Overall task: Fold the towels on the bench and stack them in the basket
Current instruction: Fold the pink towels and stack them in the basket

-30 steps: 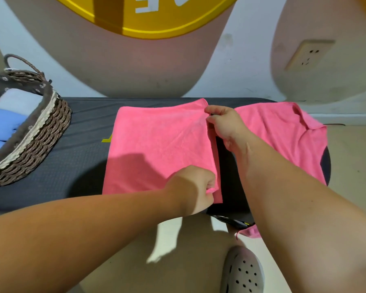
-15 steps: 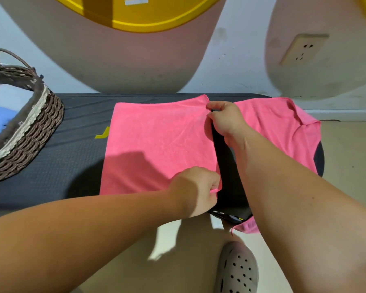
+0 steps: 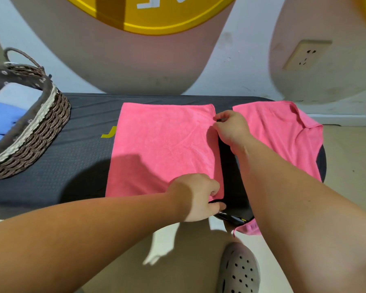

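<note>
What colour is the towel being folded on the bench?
The towel is plain pink, seen best in the head view.

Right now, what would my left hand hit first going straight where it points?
Left hand, pinching the pink towel, points right: likely your right forearm first, past the bare bench strip; depth unclear.

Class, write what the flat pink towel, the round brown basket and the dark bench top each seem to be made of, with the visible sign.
The flat pink towel: soft matte fabric, likely microfibre; fine nap, gentle creases.
The round brown basket: woven twisted rope or rattan; ridged coiled rows.
The dark bench top: matte rubbery or vinyl padding, probably; dimpled texture.
</note>
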